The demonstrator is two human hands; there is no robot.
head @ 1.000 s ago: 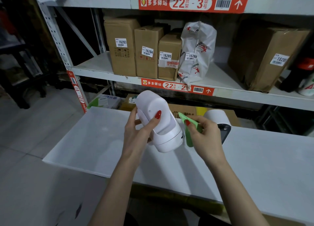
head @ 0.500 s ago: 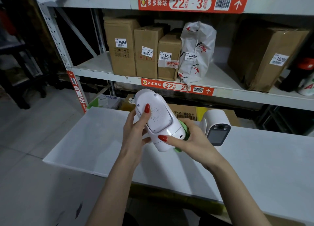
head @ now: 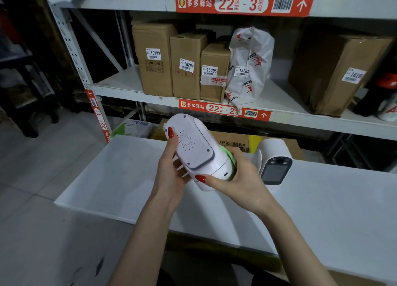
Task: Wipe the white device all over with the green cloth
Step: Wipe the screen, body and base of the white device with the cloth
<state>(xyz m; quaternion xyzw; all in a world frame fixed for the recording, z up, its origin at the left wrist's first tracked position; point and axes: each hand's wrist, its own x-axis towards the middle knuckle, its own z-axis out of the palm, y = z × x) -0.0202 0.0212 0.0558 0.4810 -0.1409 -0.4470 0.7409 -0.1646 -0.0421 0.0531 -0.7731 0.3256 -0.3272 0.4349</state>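
Left hand (head: pixel 171 174): holds the white device (head: pixel 194 150) tight.
Right hand (head: pixel 240 184): presses the green cloth (head: pixel 231 159) against its side.
Tip: rub slowly, turn it.

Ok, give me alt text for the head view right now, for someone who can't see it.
Two hands hold a white device above a white table: the left hand grips its side, the right hand presses a green cloth against its far side. A second white device stands on the table, with shelves of labelled boxes behind.

Two white devices (head: pixel 194 151), one green cloth (head: pixel 231 160), four cardboard boxes (head: pixel 155 59).
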